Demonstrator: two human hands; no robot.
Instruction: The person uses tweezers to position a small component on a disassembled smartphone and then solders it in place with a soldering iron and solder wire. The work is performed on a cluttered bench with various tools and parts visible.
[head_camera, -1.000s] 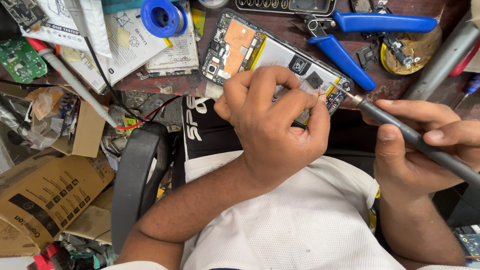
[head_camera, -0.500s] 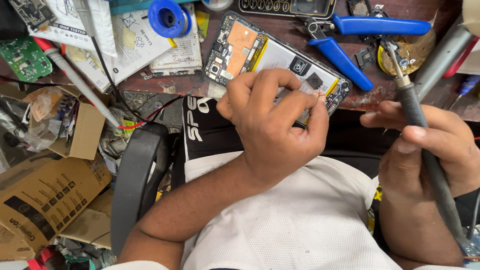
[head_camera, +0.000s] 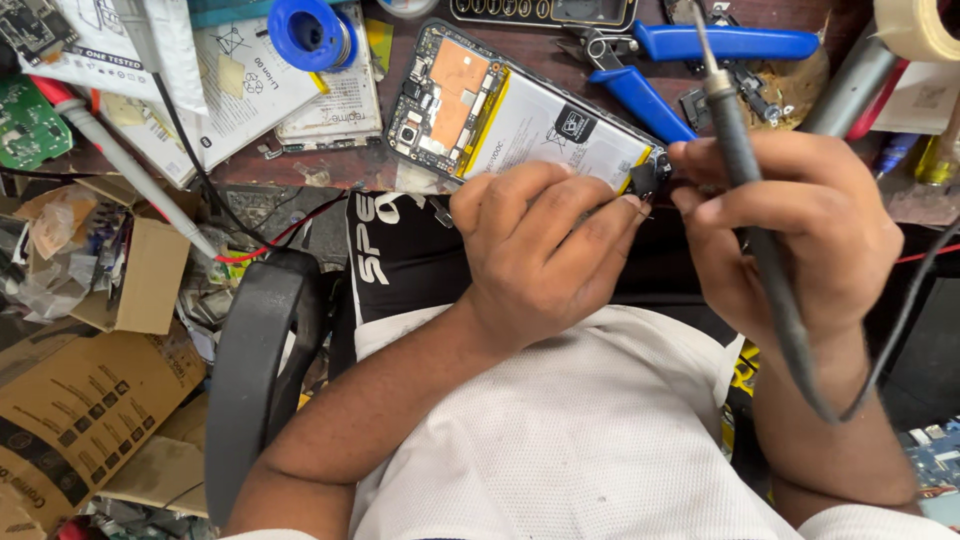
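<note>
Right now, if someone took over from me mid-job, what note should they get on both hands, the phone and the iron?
Left hand: fingers curled over the lower end of the opened phone, pinning it at the bench edge.
Right hand: gripping the soldering iron, tip pointing up and away, off the board; fingertips touch the phone's lower corner.
Phone: back cover off, battery and board exposed, lying diagonally on the bench.
Nearby: blue pliers just above the phone, blue solder spool upper left.
Done: phone is open. Whether any joint at the lower end is finished cannot be seen under the fingers.
</note>
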